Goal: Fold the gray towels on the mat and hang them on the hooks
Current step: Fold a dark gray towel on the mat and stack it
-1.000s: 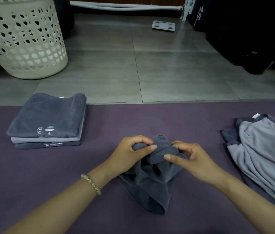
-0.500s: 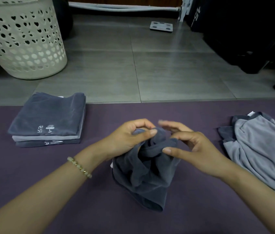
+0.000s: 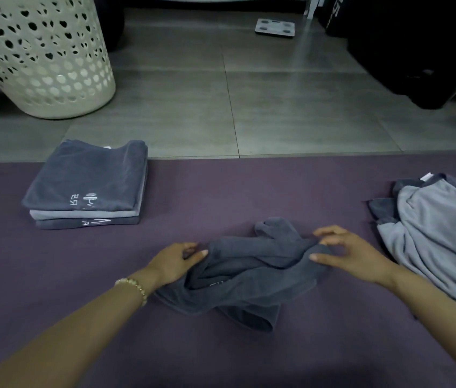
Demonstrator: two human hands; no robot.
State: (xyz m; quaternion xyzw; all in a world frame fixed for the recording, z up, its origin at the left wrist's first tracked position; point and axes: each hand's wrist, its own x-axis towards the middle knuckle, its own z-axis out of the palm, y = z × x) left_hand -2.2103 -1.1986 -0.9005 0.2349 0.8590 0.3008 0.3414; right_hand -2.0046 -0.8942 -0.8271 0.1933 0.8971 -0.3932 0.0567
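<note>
A crumpled dark gray towel (image 3: 249,275) lies on the purple mat (image 3: 249,191) in front of me. My left hand (image 3: 175,261) pinches its left edge, and my right hand (image 3: 347,253) pinches its right edge, so the cloth is stretched sideways between them. A neat stack of three folded gray towels (image 3: 86,189) sits at the mat's far left. A loose pile of light and dark gray towels (image 3: 439,233) lies at the right edge. No hooks are in view.
A cream perforated laundry basket (image 3: 39,57) stands on the gray tiled floor (image 3: 277,107) at the back left. A bathroom scale (image 3: 275,28) lies farther back. Dark furniture (image 3: 417,51) fills the back right corner.
My hands have moved apart from a bunched grip at the middle, pulling the dark towel out sideways and lower onto the mat.
</note>
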